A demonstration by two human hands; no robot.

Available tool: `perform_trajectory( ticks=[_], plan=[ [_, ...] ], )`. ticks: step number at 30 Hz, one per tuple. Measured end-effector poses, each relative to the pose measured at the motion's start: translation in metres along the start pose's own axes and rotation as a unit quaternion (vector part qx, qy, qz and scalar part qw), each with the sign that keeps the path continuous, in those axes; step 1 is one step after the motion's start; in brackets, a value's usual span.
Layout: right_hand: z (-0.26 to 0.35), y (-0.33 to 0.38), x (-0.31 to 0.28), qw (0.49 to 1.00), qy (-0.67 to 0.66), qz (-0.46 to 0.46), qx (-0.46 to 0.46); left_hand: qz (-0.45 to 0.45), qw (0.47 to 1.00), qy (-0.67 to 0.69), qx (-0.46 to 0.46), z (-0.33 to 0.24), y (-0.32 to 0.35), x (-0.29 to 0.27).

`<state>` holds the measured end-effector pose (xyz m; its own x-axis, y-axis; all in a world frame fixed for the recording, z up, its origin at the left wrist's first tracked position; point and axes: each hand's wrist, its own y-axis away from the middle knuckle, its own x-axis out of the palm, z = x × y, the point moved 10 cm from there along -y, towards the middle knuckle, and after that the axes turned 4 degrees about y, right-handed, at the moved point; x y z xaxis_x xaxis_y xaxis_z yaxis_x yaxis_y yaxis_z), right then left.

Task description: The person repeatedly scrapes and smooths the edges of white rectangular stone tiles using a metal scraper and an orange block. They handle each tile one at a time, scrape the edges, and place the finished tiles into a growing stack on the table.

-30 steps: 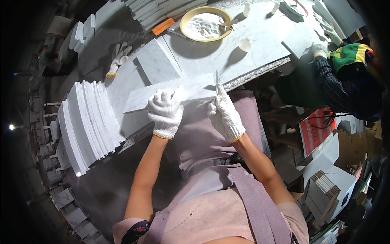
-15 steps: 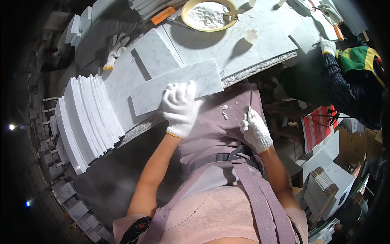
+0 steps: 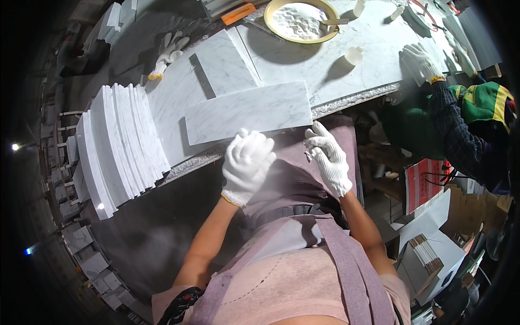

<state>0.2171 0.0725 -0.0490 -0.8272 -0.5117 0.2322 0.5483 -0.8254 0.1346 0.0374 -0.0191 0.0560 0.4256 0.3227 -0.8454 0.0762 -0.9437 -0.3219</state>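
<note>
Whether the gloved left hand (image 3: 246, 165) grips anything is hidden; its fingers curl together. The right hand (image 3: 327, 157) shows fingers loosely apart, empty. The white grey-veined marble tile (image 3: 249, 111) lies flat at the desk (image 3: 346, 76) edge, just beyond both.

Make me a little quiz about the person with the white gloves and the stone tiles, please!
1. True or false: the left hand is pressed flat on top of the long marble tile.
2. What lies in the yellow bowl? A) white powder B) red paint C) green leaves
3. Where is the stack of marble tiles: to the person's left or right?

Key
1. False: it is at the near edge of the tile, beside the right hand.
2. A
3. Left
</note>
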Motion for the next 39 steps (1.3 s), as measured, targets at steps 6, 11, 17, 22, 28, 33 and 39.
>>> perform_trajectory(
  ticks=[6,11,17,22,28,33,39],
  plan=[
    [0.003,0.016,-0.007,0.996,0.085,-0.015,0.008,-0.074,0.988,-0.124,-0.052,0.06,-0.009,-0.027],
    [0.01,-0.007,-0.004,0.999,0.037,-0.008,-0.012,0.069,0.978,-0.156,-0.119,0.132,-0.032,-0.023],
    [0.009,-0.025,0.007,0.999,0.045,-0.007,-0.015,0.037,0.975,-0.203,-0.084,0.121,-0.038,-0.028],
    [0.017,-0.045,0.006,0.996,0.039,-0.057,-0.061,0.133,0.947,-0.203,-0.209,0.121,-0.033,-0.023],
    [0.005,-0.046,0.031,0.999,-0.034,-0.026,-0.006,0.19,0.9,-0.251,-0.302,0.103,-0.018,-0.013],
    [0.007,-0.048,0.044,0.997,0.08,-0.004,-0.022,0.189,0.902,-0.245,-0.301,0.093,-0.019,-0.013],
    [-0.007,-0.031,0.049,0.997,0.018,0.037,0.059,0.22,0.9,-0.219,-0.307,0.096,-0.02,-0.013]
  ],
)
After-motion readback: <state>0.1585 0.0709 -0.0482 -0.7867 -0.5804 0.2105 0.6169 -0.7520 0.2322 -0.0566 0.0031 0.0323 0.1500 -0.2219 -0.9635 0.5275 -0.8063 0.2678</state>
